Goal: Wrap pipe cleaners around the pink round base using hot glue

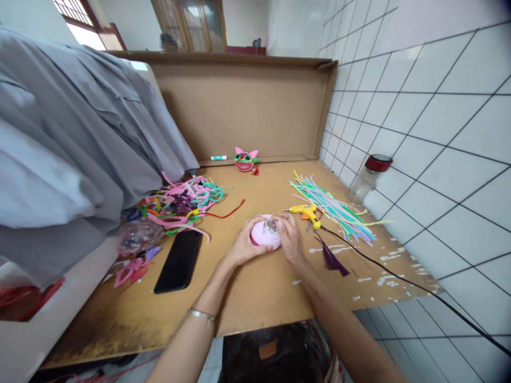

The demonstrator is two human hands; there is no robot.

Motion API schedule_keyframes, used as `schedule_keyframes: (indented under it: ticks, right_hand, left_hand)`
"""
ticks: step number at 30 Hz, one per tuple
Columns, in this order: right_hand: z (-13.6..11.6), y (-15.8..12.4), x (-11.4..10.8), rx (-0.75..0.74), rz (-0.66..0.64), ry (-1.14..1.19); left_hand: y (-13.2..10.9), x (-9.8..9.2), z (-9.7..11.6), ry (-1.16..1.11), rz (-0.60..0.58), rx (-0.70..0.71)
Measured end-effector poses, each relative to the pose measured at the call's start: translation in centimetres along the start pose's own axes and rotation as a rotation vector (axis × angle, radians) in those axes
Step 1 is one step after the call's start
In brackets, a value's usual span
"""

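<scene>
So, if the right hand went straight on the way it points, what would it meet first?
The pale pink rounded piece that the right hand is touching; beyond it, probably the left hand, though depth is hard to judge.

Single camera on person's head, facing forward and down; tabletop (259, 300) quite near, cardboard panel (247, 106) farther, tiled wall (419, 122) at right.

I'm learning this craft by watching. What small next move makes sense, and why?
Perhaps free the right hand for the yellow plastic glue gun: it lies just beside that hand, while the left hand cups the round pale-pink coiled piece and could probably steady it alone.
</scene>
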State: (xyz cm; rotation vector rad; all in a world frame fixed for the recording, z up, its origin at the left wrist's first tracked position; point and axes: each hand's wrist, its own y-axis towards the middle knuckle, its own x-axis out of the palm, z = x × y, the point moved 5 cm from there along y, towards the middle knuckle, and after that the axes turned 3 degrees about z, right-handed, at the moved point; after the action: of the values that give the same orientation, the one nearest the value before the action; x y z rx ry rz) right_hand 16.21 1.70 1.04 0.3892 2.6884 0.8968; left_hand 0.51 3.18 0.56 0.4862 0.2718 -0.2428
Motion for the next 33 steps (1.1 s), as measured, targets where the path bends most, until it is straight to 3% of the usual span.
schedule_keyframes:
  ticks: [14, 22, 33]
  right_hand:
    - [-0.9, 0.0, -0.1, -0.012, -0.005, -0.048]
    - [-3.7, -0.9, -0.6, -0.268, 0.102, -0.218]
    - [-4.3, -1.1, -0.2, -0.343, 0.091, -0.214]
  left_hand:
    - [0.1, -0.1, 0.4, 0.002, -0.010, 0.032]
    - [0.0, 0.1, 0.9, 0.070, -0.020, 0.109]
    - [-0.2, 0.5, 1.4, 0.138, -0.043, 0.172]
